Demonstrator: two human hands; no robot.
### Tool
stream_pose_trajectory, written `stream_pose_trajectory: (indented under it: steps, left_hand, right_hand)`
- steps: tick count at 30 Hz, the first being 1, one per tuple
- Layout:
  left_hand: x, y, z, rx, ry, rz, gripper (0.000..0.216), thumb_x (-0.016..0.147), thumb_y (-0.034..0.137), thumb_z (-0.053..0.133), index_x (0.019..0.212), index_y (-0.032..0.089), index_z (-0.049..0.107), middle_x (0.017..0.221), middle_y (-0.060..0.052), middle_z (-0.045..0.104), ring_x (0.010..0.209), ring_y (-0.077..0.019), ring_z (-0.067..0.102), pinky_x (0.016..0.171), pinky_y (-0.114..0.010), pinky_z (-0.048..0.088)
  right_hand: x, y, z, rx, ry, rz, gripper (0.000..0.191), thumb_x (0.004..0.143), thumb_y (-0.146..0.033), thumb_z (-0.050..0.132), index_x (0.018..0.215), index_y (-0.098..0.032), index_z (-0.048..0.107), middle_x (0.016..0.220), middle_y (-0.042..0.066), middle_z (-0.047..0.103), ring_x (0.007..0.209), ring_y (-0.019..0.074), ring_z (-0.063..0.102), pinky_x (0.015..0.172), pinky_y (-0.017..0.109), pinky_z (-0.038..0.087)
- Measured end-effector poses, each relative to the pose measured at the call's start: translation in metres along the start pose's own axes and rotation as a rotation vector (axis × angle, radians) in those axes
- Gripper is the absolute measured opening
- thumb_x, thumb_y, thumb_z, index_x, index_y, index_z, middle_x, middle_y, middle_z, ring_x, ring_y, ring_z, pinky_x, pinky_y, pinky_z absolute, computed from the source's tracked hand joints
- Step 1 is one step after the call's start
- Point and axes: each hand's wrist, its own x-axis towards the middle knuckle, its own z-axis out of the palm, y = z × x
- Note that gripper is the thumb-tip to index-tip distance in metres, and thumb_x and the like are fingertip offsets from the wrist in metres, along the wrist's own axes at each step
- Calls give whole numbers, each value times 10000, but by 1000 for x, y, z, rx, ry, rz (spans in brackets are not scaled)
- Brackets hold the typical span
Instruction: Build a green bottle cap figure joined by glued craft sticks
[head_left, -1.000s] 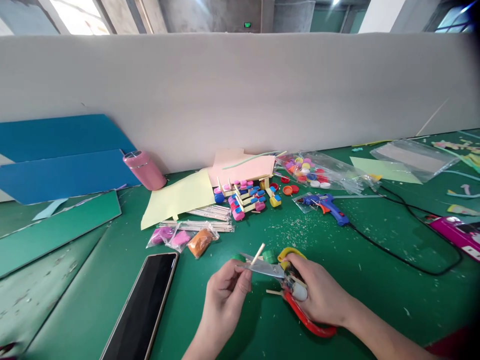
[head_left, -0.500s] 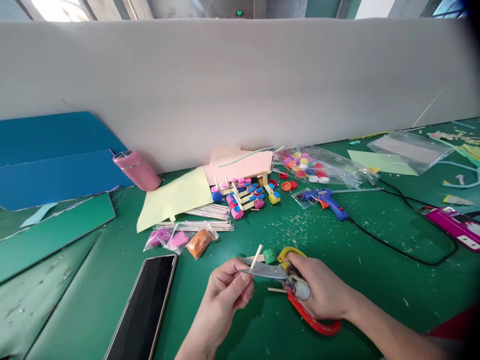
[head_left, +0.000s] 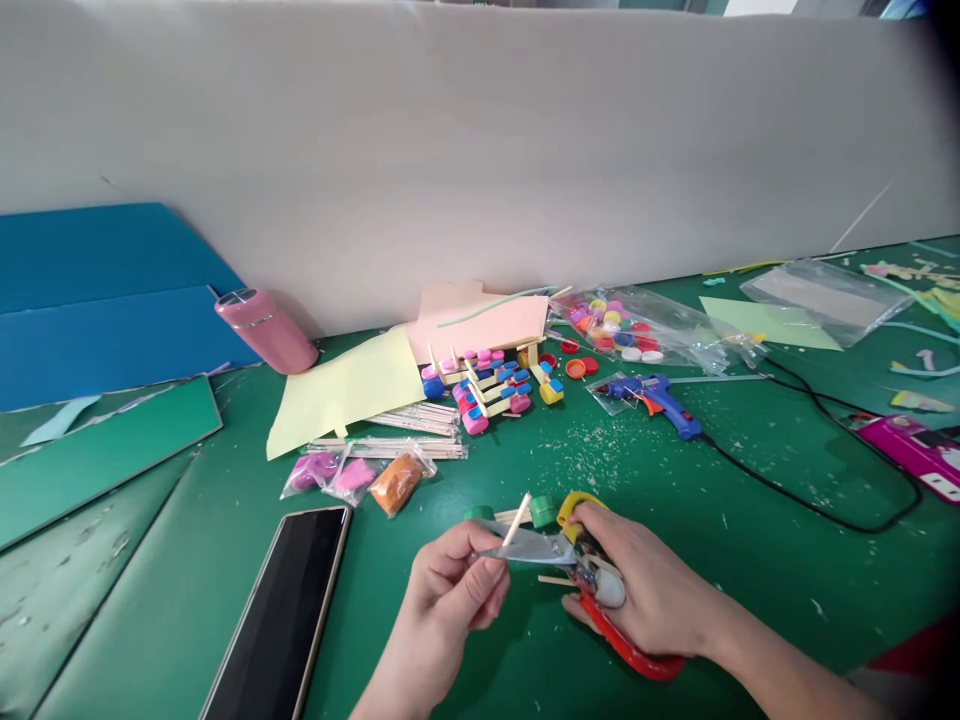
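Note:
Between thumb and fingers, my left hand (head_left: 457,595) pinches a thin wooden stick (head_left: 517,519) that points up and slightly right. My right hand (head_left: 660,590) grips a pair of scissors (head_left: 538,547) with one yellow handle and one red handle. The blades meet the stick just above my left fingertips. Behind the blades lie green bottle caps (head_left: 542,511) with pale sticks between them, partly hidden. Another short stick (head_left: 555,580) shows below the blades, beside my right hand.
Small models of sticks and coloured caps (head_left: 491,388) stand ahead. A blue glue gun (head_left: 660,400) with a black cord lies to the right, near a bag of caps (head_left: 622,325). On the left are a phone (head_left: 281,610), clay packets (head_left: 397,485) and a pink tumbler (head_left: 268,330).
The view has tilted down slightly. My hands keep nearly the same place, and the stick leans a little more to the right between the blades.

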Motion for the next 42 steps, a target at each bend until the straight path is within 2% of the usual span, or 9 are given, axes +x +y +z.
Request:
stream_pose_trajectory:
  steps: [5,11,17,21,24,29,34,39,42]
  left_hand:
    - [2,0,0,45,32,-25,230,763,363,603,692,150,553,461,57,406,422,-54,276,397,-184,157]
    - [2,-8,4,426,243,195,259,768,356,590,611,150,572,529,20,457,482,-86,368,434,-200,272]
    - [1,-4,2,139,76,29,239,776,367,589,690,144,571,476,48,410,434,-59,296,398,-185,192]
    - [3,-1,1,-23,-22,-57,254,756,378,611,678,144,552,457,60,389,418,-47,251,395,-185,134]
    - [3,-2,2,40,27,-50,244,767,368,603,675,147,553,461,60,399,425,-50,257,400,-182,150]
    - [3,-7,4,302,186,112,241,763,353,608,645,145,582,516,35,449,472,-72,357,425,-183,254]
    - [2,-4,2,129,79,27,247,766,370,602,683,139,573,461,50,414,427,-55,301,397,-182,188]
    - [1,-1,0,9,-5,-49,264,759,382,606,669,138,559,442,61,386,409,-44,254,396,-185,140]
    - [3,-3,1,107,54,-25,263,763,381,603,673,137,567,458,57,399,422,-47,274,396,-177,161]
  right_hand:
    - [-3,2,5,27,-55,39,152,755,-232,522,766,-228,371,633,-30,525,502,135,432,458,244,260]
    - [-4,2,5,-22,12,102,176,738,-277,558,810,-219,408,730,12,551,576,163,487,495,254,304]
    - [-4,-4,-3,28,8,76,326,694,-338,629,903,-215,412,870,39,548,692,181,510,554,255,371]
    - [-7,-2,-1,33,-25,67,259,706,-311,606,830,-221,397,745,-1,550,595,154,488,515,245,337]
    - [-9,1,3,27,-60,77,161,740,-244,538,772,-226,381,645,-23,534,514,139,456,463,240,282]
    - [-7,2,5,-34,-14,110,172,748,-289,542,771,-223,385,673,-5,545,536,152,473,471,251,261]
    - [-7,-2,1,12,-10,102,337,679,-371,639,847,-225,386,754,-8,554,615,159,493,521,243,317]
    - [-9,-3,1,59,-93,87,262,718,-349,598,794,-228,377,668,-31,563,542,138,481,480,232,299]
    - [-8,-2,2,23,-106,103,182,755,-315,540,788,-223,387,654,-15,565,515,142,480,460,239,287]
